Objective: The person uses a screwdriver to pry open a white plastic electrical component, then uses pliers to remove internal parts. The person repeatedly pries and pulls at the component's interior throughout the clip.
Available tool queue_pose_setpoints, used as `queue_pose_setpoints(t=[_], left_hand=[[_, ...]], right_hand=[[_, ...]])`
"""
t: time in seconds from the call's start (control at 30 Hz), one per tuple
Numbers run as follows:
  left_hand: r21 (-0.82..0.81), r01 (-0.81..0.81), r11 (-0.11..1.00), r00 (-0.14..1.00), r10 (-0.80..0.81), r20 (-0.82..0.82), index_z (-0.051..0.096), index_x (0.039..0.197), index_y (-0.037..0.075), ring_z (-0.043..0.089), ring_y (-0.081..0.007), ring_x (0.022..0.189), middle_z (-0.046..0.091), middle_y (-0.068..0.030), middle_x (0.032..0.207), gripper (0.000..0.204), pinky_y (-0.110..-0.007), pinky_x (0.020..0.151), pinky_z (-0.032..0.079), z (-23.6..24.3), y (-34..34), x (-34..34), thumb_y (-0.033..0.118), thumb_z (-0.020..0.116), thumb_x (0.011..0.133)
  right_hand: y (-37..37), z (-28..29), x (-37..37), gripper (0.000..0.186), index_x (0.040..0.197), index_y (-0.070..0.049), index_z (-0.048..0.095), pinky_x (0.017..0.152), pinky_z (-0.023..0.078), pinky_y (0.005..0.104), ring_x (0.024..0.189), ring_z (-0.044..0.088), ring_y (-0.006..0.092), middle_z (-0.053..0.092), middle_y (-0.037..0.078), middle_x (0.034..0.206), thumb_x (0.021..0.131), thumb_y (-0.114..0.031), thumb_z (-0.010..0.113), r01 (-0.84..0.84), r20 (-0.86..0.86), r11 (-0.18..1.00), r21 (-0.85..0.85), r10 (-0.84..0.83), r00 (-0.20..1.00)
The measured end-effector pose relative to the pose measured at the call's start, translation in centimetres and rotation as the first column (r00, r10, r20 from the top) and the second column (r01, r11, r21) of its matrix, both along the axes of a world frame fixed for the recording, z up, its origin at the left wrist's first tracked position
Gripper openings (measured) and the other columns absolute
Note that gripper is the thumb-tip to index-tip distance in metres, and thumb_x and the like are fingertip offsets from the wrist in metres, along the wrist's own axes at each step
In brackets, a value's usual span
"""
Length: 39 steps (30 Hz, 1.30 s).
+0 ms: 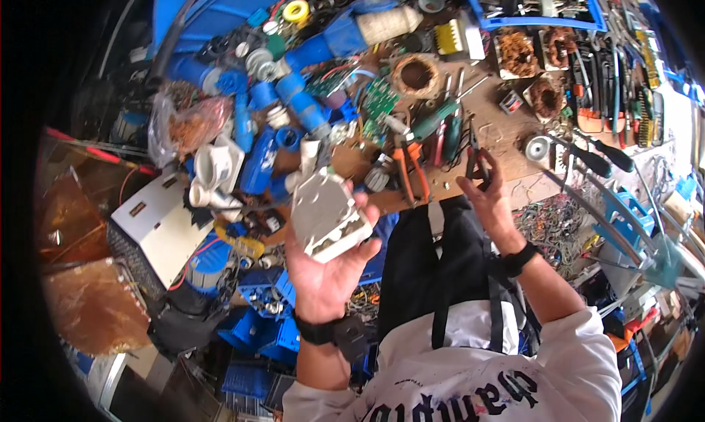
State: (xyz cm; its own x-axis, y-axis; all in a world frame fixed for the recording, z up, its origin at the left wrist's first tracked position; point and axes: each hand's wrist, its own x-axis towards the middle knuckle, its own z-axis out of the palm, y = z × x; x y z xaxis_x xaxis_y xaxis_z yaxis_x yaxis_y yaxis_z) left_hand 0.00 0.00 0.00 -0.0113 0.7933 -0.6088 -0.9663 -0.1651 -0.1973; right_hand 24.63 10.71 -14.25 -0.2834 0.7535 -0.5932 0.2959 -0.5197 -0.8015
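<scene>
My left hand (323, 279) is closed round a pale plastic housing (329, 215), flat-faced and box-like, tilted up above the bench's front edge. Fingers and thumb grip its right side and lower end. Over at the right, my right hand (493, 205) is closed on a slim pair of dark-handled pliers (475, 154), whose tip points away from me over the bench. Between the hands lie orange-handled pliers (411, 174) and a green-handled screwdriver (435, 121). Past them sit a green circuit board (378, 102) and a ring of copper winding (415, 75).
Blue and white plastic pipe-like parts (258, 161) crowd the left of the wooden bench (477, 99). A blue tray (540, 22) of metal pieces stands at the back. Hand tools (609, 84) line the right side. Tangled wires (554, 227) lie right of my legs, blue bins (257, 330) below left.
</scene>
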Motion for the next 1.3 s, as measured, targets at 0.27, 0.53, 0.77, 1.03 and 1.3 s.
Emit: queue_pose_setpoints(t=[0.27, 0.53, 0.77, 1.03, 1.3], left_hand=[[-0.081, -0.027, 0.996, 0.999, 0.030, 0.046, 0.035, 0.140, 0.003, 0.049, -0.0307, 0.120, 0.047, -0.0143, 0.127, 0.058, -0.054, 0.086, 0.052, -0.7, -0.3, -0.6, 0.035, 0.053, 0.094], [-0.111, -0.051, 0.992, 0.999, 0.049, -0.014, 0.033, 0.141, 0.002, 0.049, -0.0310, 0.119, 0.045, -0.0142, 0.128, 0.061, -0.054, 0.081, 0.054, -0.8, -1.8, -1.7, 0.039, 0.050, 0.095], [-0.120, -0.143, 0.983, 0.990, 0.141, -0.019, 0.036, 0.139, -0.003, 0.052, -0.0416, 0.120, 0.048, -0.0226, 0.129, 0.068, -0.059, 0.085, 0.057, -1.4, -4.1, -2.5, 0.047, 0.050, 0.096], [-0.163, -0.129, 0.978, 0.992, 0.129, -0.009, 0.037, 0.139, -0.003, 0.054, -0.0419, 0.119, 0.051, -0.0218, 0.127, 0.069, -0.058, 0.083, 0.057, -2.2, -5.1, -3.0, 0.051, 0.045, 0.096], [-0.221, -0.108, 0.969, 0.994, 0.103, -0.033, 0.039, 0.138, -0.002, 0.055, -0.0411, 0.118, 0.052, -0.0220, 0.127, 0.068, -0.057, 0.081, 0.058, -2.8, -5.2, -3.6, 0.051, 0.046, 0.096]], right_hand=[[1.7, -2.9, -1.3, 0.070, 0.141, -0.004, 0.036, 0.099, 0.043, 0.0384, 0.115, 0.051, 0.0326, 0.043, 0.021, 0.134, 0.080, -0.007, 0.070, -0.082, 0.242, 0.931, 0.355, -0.007, 0.970], [3.0, -0.3, -6.5, 0.052, 0.128, -0.004, 0.050, 0.099, 0.042, 0.0437, 0.114, 0.048, 0.0360, 0.049, 0.019, 0.120, 0.081, -0.011, 0.070, -0.209, 0.358, 0.945, 0.252, 0.110, 0.927], [2.5, -2.8, -7.5, 0.060, 0.134, 0.000, 0.042, 0.095, 0.044, 0.0411, 0.112, 0.049, 0.0333, 0.048, 0.020, 0.121, 0.081, -0.012, 0.070, -0.072, 0.307, 0.965, 0.251, -0.010, 0.952], [0.5, -3.2, -6.8, 0.063, 0.134, -0.002, 0.040, 0.103, 0.036, 0.0480, 0.121, 0.041, 0.0419, 0.044, 0.024, 0.124, 0.080, -0.012, 0.071, -0.285, 0.529, 0.871, 0.400, 0.034, 0.848], [0.9, -3.5, -7.3, 0.071, 0.138, -0.004, 0.036, 0.105, 0.034, 0.0504, 0.121, 0.040, 0.0433, 0.042, 0.024, 0.125, 0.077, -0.009, 0.072, -0.197, 0.525, 0.921, 0.336, -0.009, 0.851]])
